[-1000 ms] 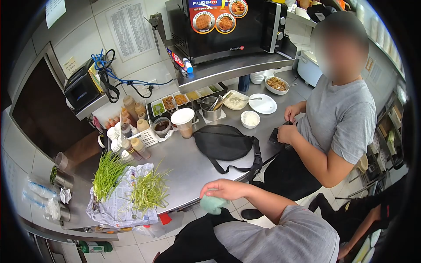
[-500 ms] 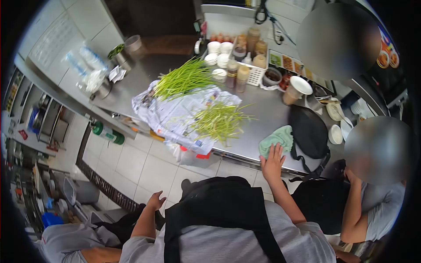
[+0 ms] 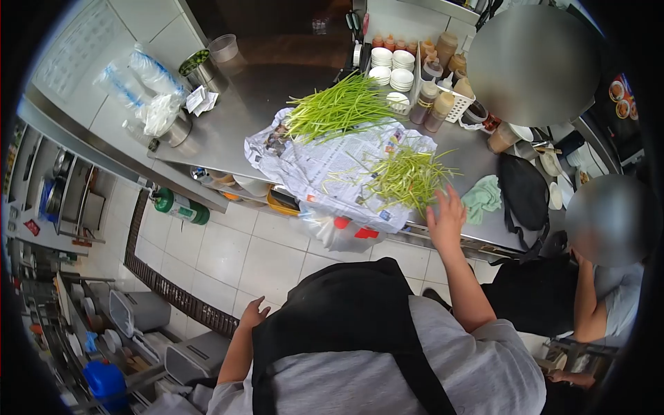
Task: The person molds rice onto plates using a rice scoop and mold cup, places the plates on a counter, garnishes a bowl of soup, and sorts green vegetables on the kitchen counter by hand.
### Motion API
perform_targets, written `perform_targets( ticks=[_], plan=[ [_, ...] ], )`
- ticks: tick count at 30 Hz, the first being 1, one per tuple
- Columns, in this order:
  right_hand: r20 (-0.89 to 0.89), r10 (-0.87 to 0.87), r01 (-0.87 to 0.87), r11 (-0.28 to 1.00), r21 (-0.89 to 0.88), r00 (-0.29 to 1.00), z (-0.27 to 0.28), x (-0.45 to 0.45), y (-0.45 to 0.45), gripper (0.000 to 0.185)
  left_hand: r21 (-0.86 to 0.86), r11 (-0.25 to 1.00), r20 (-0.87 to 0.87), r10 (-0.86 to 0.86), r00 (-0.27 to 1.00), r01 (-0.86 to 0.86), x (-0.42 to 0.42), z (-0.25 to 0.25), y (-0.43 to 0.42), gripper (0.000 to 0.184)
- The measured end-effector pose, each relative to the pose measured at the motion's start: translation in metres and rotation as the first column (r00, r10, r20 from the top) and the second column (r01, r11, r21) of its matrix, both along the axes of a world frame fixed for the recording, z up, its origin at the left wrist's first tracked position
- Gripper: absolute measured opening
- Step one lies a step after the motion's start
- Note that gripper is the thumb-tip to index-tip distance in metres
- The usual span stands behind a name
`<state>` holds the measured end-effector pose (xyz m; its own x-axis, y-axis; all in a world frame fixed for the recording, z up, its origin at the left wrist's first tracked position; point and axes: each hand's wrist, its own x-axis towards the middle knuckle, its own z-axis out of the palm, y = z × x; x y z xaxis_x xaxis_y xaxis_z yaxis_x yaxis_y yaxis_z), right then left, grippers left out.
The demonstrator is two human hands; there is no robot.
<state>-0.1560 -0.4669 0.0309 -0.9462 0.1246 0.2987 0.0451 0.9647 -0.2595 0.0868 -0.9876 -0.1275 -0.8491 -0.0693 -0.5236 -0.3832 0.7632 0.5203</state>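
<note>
My right hand (image 3: 447, 218) is at the counter's front edge with its fingers spread, beside the right end of a loose pile of thin pale-green stalks (image 3: 408, 181). Whether the fingertips touch the stalks I cannot tell. Just right of this hand lies a crumpled light-green cloth (image 3: 482, 199), apart from it. A thicker bunch of long green stalks (image 3: 339, 107), like chives, rests farther back; both heaps lie on spread newspaper (image 3: 325, 162). My left hand (image 3: 254, 312) hangs low at my side over the floor, holding nothing, fingers apart.
Sauce bottles (image 3: 439, 111) and stacked white cups (image 3: 391, 68) stand at the back of the steel counter (image 3: 266, 90). A black bag (image 3: 523, 192) lies right of the cloth. Another person (image 3: 609, 290) is at the right. A green cylinder (image 3: 180, 206) and grey bins (image 3: 138, 311) are at left.
My right hand has come off the green cloth and moved left to the loose stalks. The view has shifted left, and the person at lower left has nearly gone out of view.
</note>
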Motion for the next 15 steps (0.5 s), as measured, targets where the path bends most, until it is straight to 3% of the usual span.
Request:
perform_targets(
  ticks=[2, 5, 8, 10, 12, 14, 15],
  plan=[
    [0.002, 0.053, -0.053, 0.997, -0.053, 0.999, 0.000, -0.007, -0.037, 0.046, 0.007, 0.999, 0.002, 0.031, 1.000, -0.031, -0.030, 0.022, -0.017, 0.054],
    [-0.045, 0.128, -0.133, 0.983, -0.129, 0.991, 0.006, -0.009, -0.084, 0.042, 0.079, 0.981, -0.144, 0.186, 0.972, -0.176, -0.075, 0.048, -0.036, 0.045],
    [-0.071, 0.197, -0.206, 0.967, -0.151, 0.978, 0.017, -0.015, -0.113, 0.038, 0.149, 0.982, -0.296, 0.157, 0.942, -0.117, -0.140, 0.057, -0.048, 0.043],
    [-0.022, 0.276, -0.266, 0.901, -0.343, 0.961, 0.018, -0.025, -0.122, 0.037, 0.207, 0.972, -0.332, 0.174, 0.927, -0.108, -0.186, 0.077, -0.040, 0.041],
    [-0.089, 0.296, -0.309, 0.891, -0.332, 0.951, 0.017, -0.042, -0.126, 0.029, 0.292, 0.952, -0.414, 0.215, 0.885, -0.094, -0.230, 0.095, -0.027, 0.038],
    [0.018, 0.376, -0.299, 0.763, -0.573, 0.926, 0.014, -0.068, -0.125, 0.022, 0.307, 0.949, -0.488, 0.225, 0.843, -0.076, -0.265, 0.111, -0.009, 0.034],
    [0.035, 0.362, -0.272, 0.757, -0.594, 0.931, 0.019, -0.084, -0.129, 0.018, 0.323, 0.945, -0.514, 0.225, 0.828, -0.056, -0.278, 0.116, -0.003, 0.032]
  ],
)
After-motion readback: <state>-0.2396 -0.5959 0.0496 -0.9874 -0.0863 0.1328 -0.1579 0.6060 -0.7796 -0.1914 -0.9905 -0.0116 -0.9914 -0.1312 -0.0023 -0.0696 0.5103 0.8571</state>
